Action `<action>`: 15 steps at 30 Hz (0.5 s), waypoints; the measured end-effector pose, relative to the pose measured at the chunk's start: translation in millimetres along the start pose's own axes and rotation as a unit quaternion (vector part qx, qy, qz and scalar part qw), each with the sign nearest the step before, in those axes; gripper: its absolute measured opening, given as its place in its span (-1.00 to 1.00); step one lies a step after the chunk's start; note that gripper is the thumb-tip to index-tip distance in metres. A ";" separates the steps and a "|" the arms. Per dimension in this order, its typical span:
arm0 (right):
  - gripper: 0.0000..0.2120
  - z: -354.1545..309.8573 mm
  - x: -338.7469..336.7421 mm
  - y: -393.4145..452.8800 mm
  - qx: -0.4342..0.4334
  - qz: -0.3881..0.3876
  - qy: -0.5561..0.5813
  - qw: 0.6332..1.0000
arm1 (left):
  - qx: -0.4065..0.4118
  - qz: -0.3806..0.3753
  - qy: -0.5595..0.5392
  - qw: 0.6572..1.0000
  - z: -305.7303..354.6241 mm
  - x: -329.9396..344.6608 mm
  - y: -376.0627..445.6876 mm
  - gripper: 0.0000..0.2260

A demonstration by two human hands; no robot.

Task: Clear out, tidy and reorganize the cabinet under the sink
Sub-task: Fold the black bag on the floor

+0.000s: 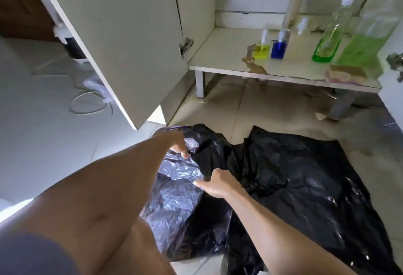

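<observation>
Right hand [218,184] is pinched shut on a fold of the black garbage bag [283,176], thumb out flat toward the left, wrist low, forearm coming in from bottom right. Left hand [177,144] sits just up and left of it, fingers curled down onto the crinkled shiny part of the same plastic, closed on the edge as far as I can tell; arm reaches over a bent knee. Looks like the step is opening or spreading the bag on the floor, prob. to take stuff from the cabinet. Next move likely needs both hands pulling apart to find the mouth w/o tearing the thin film. Rest of the bag lies flat to the right of the hands. Beyond the hands, the cabinet shelf [218,61] is not yet cleared: yellow spray bottle [261,47], blue spray bottle [279,45], tall green bottle [329,41], big jug of green liquid [368,43], plus a brownish spill at the front edge. Cabinet door [122,35] hangs open, up and left of the hands.
</observation>
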State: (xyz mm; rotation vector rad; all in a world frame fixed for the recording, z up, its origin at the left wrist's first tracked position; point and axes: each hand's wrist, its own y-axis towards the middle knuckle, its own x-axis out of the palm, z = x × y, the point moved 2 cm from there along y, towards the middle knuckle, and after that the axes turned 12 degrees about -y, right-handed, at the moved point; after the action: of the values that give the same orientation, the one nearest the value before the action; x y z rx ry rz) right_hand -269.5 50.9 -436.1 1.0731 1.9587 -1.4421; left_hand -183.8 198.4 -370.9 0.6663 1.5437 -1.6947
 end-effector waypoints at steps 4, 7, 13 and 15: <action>-0.65 -8.8 31.3 15.4 0.052 0.060 -0.007 0.997 | -0.026 -0.025 -0.045 0.998 -12.3 12.7 6.6 -0.49; -0.86 -10.3 37.2 24.1 0.031 0.083 0.018 0.996 | -0.040 -0.050 -0.099 0.993 -11.3 22.9 8.0 -0.42; -0.64 -36.9 -4.8 16.4 -0.142 0.089 0.314 0.934 | -0.042 -0.039 -0.332 0.941 -7.1 10.4 -6.2 -0.54; -0.70 -40.4 -27.4 9.1 -0.156 0.065 0.436 0.884 | -0.031 0.031 -0.430 0.902 -6.1 -8.1 -13.4 -0.62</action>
State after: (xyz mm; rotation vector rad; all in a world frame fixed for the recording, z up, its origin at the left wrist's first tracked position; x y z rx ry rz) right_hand -243.5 81.7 -407.3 1.8445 2.4996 -0.5284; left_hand -190.3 205.9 -357.4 -0.0973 0.9120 -1.5576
